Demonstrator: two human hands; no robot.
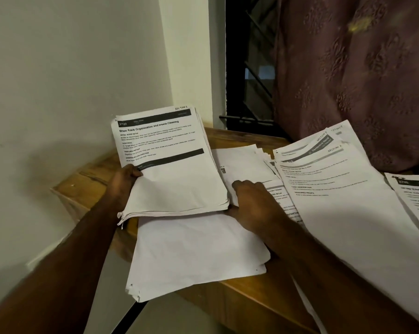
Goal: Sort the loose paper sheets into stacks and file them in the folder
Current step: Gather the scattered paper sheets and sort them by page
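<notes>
In the head view we see a wooden worktop (88, 184) that stands in a corner, beside a pale wall (59, 80). Behind it there is a dark window (249, 68) with bars, and a mauve curtain (360, 80) hangs at the right.

Our left hand (123, 183) holds a thick stack (169, 165) of printed sheets by its left edge. The thumb lies on the top page and the fingers are hidden under the stack, so this grip is grasping the stack. The stack is lifted and tilted over the left part of the worktop. Its top page carries the title "Shoe Rack Organization and Insole Cleaning".

Our right hand (251, 203) is just beside the right edge of the stack. It rests on the papers there, back upward, fingers loosely bent. We cannot tell if this grip holds a sheet.

Below the stack a blank pile (196, 254) lies on the worktop, and its near corner hangs over the front edge. More loose sheets (336, 189) are spread over the right part of the worktop, overlapping each other. Another printed page (418, 196) lies at the far right.
</notes>
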